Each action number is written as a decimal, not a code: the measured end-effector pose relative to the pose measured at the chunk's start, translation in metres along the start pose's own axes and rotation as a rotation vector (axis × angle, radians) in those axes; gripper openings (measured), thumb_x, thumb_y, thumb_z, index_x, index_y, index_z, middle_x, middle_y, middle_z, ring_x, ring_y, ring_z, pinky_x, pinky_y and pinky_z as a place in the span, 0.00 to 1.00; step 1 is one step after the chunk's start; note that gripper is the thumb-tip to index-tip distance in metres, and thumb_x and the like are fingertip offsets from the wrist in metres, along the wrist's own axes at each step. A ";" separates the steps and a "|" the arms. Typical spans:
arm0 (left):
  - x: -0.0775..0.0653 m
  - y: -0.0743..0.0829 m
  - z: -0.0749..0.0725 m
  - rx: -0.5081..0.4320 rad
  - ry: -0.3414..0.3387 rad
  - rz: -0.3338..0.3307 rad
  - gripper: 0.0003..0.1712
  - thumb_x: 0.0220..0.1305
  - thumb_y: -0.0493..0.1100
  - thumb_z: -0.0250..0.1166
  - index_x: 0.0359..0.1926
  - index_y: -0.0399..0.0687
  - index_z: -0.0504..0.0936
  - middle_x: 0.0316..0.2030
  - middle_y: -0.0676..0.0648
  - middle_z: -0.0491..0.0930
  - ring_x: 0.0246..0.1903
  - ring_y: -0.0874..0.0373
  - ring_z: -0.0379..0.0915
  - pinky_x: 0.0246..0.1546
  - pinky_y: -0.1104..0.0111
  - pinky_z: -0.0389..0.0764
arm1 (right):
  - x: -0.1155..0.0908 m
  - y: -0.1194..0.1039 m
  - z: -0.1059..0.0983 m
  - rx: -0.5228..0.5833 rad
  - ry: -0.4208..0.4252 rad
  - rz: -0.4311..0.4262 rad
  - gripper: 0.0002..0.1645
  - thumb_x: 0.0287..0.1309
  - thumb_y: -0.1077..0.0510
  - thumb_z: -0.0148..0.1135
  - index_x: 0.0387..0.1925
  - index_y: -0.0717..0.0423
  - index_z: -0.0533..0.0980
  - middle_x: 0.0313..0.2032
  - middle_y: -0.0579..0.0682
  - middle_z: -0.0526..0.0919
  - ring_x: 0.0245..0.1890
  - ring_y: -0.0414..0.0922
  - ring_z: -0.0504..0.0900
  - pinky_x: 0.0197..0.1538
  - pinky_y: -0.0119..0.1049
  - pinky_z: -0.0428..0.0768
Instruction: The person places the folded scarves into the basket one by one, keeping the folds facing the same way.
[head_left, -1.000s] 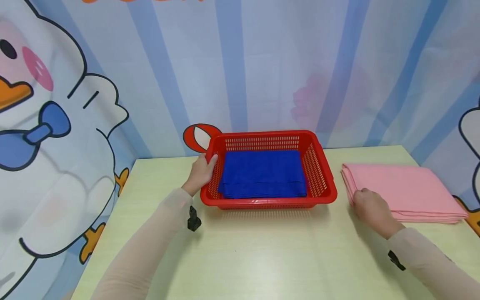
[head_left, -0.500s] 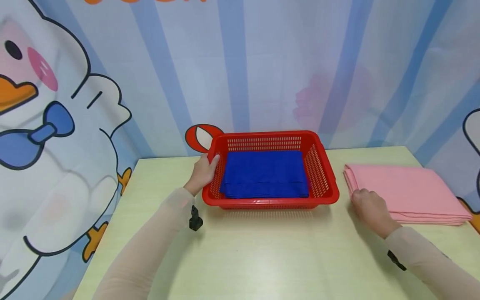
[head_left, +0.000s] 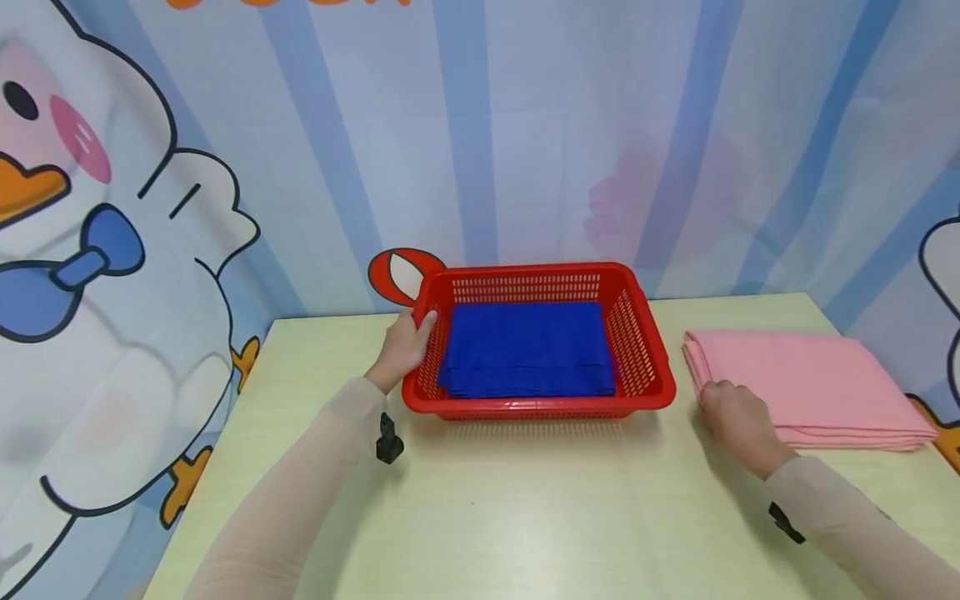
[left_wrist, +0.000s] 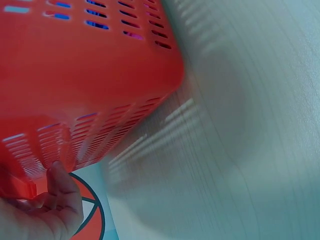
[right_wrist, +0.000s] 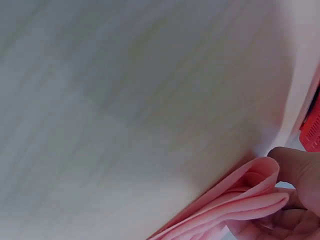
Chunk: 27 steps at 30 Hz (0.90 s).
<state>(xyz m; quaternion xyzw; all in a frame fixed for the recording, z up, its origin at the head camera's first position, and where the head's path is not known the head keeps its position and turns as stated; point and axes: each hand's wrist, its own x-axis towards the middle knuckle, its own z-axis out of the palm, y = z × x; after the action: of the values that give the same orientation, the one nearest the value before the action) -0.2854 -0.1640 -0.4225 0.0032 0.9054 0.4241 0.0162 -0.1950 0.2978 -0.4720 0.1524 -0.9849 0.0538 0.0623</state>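
Note:
A red plastic basket (head_left: 525,403) with slotted walls stands on the table, and a folded blue cloth (head_left: 528,346) lies inside it. My left hand (head_left: 401,348) grips the basket's left rim, thumb over the edge; the left wrist view shows the fingers (left_wrist: 62,195) curled beneath that rim. To the right of the basket lies a folded pink cloth (head_left: 813,387) in several layers. My right hand (head_left: 738,423) pinches its left folded edge. In the right wrist view, the thumb (right_wrist: 290,162) is at one side of the layered pink fold (right_wrist: 240,200), with fingers at the other.
The pale wooden table (head_left: 480,517) reaches back to a blue striped curtain (head_left: 525,133) printed with cartoon ducks and a ball. Something pink shows faintly through the basket beside the blue cloth. A black device (head_left: 389,440) sits at the left wrist.
Both hands keep their holds on the basket and the pink cloth, which stay in place. The view shifts only slightly.

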 end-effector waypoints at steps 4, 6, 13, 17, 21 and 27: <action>0.001 -0.002 0.000 0.002 0.001 0.010 0.30 0.81 0.53 0.44 0.62 0.27 0.61 0.46 0.29 0.76 0.40 0.40 0.83 0.36 0.56 0.86 | -0.001 -0.003 -0.001 0.005 -0.007 -0.004 0.11 0.51 0.76 0.63 0.20 0.65 0.71 0.18 0.55 0.71 0.18 0.50 0.70 0.20 0.46 0.75; 0.000 -0.002 -0.001 -0.003 0.000 0.012 0.30 0.81 0.53 0.44 0.62 0.27 0.62 0.46 0.29 0.76 0.39 0.40 0.83 0.35 0.55 0.86 | -0.001 -0.004 0.000 0.002 -0.012 -0.002 0.11 0.51 0.75 0.63 0.21 0.66 0.71 0.18 0.55 0.71 0.18 0.49 0.69 0.20 0.45 0.75; 0.001 -0.005 0.000 -0.008 0.004 0.010 0.29 0.81 0.53 0.43 0.62 0.27 0.62 0.46 0.30 0.76 0.41 0.40 0.82 0.40 0.55 0.86 | -0.001 -0.004 0.002 0.001 -0.016 0.011 0.10 0.53 0.75 0.64 0.22 0.67 0.72 0.18 0.55 0.72 0.18 0.48 0.67 0.20 0.44 0.75; 0.000 -0.003 0.000 0.008 0.033 0.015 0.28 0.82 0.51 0.39 0.60 0.27 0.66 0.44 0.32 0.75 0.42 0.42 0.79 0.45 0.54 0.84 | -0.002 -0.004 0.002 -0.008 -0.010 0.016 0.10 0.53 0.75 0.64 0.22 0.67 0.72 0.18 0.55 0.72 0.18 0.49 0.68 0.20 0.44 0.75; -0.001 -0.001 0.000 0.021 0.056 0.024 0.27 0.83 0.48 0.36 0.56 0.26 0.68 0.42 0.33 0.75 0.41 0.41 0.77 0.45 0.53 0.82 | -0.002 -0.004 0.002 -0.017 -0.009 0.020 0.09 0.52 0.75 0.64 0.23 0.68 0.72 0.18 0.56 0.72 0.18 0.49 0.69 0.20 0.44 0.76; -0.001 0.000 0.001 0.027 0.075 0.023 0.26 0.83 0.47 0.35 0.54 0.27 0.69 0.40 0.34 0.75 0.39 0.42 0.77 0.42 0.54 0.82 | -0.003 -0.005 0.001 -0.019 -0.004 0.018 0.10 0.53 0.74 0.65 0.23 0.68 0.72 0.18 0.56 0.72 0.17 0.49 0.69 0.20 0.45 0.76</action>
<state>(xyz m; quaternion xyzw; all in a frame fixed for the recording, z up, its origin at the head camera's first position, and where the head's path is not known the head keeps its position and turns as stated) -0.2848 -0.1630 -0.4234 -0.0022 0.9110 0.4117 -0.0227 -0.1909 0.2941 -0.4727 0.1430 -0.9868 0.0446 0.0611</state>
